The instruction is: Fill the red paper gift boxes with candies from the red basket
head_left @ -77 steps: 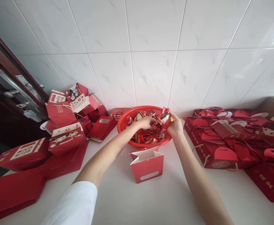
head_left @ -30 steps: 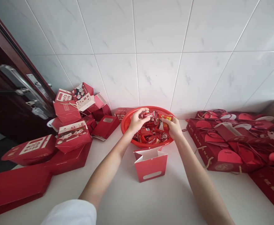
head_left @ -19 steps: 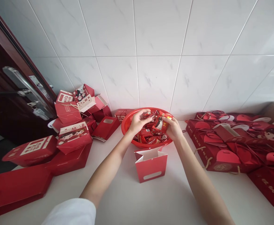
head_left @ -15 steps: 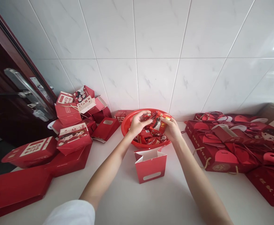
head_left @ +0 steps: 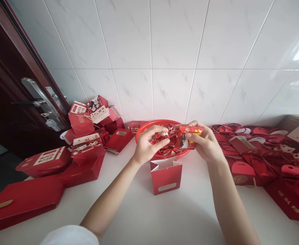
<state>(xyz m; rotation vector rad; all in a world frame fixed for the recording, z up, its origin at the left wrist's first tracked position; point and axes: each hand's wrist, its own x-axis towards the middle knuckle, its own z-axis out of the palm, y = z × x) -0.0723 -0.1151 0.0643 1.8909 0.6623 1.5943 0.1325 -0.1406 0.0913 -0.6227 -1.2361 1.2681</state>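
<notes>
My right hand [head_left: 206,141] pinches a red wrapped candy packet [head_left: 187,136] with yellow print and a dark figure on it. My left hand [head_left: 151,143] is closed on a smaller red wrapped candy [head_left: 162,134]; its fingers hide part of it. Both hands hover over the near part of a red plastic basket [head_left: 142,128], which holds many candies in red wrappers [head_left: 170,149]. Just in front of the basket stands an upright red paper box [head_left: 166,178], its top open and an oval cutout in its near side. Neither hand touches the box.
Red gift boxes [head_left: 88,146] are piled at left, with a large flat box [head_left: 27,197] nearer me. At right, handled boxes [head_left: 251,163] stand packed together. White tiles [head_left: 172,41] rise behind the white table [head_left: 149,217]; a dark door [head_left: 24,61] is at far left.
Both hands have drawn back and slightly lower, the right one also moving rightward with its packet turned flatter. The camera view has shifted a little left. The paper box still stands in place.
</notes>
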